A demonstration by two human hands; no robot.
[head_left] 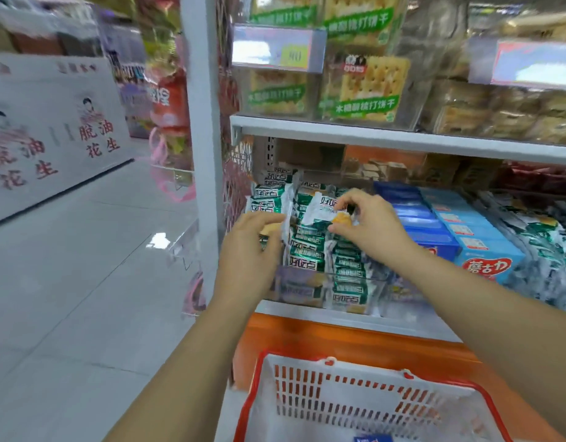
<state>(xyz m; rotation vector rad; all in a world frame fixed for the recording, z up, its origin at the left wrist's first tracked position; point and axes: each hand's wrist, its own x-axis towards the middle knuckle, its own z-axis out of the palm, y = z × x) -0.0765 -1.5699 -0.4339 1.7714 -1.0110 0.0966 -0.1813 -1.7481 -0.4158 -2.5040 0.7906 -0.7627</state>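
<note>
"Which hand has it?"

"The right hand [371,228] pinches a green-and-white snack packet [318,209], lifted just above the pile in the clear shelf bin [355,279], its long axis running across. The left hand [246,253] curls round a second packet [271,229] at the bin's left edge."

"And the basket?"

"The red shopping basket [265,393] sits straight below, nearer the person. Something blue lies inside, barely visible."
</note>
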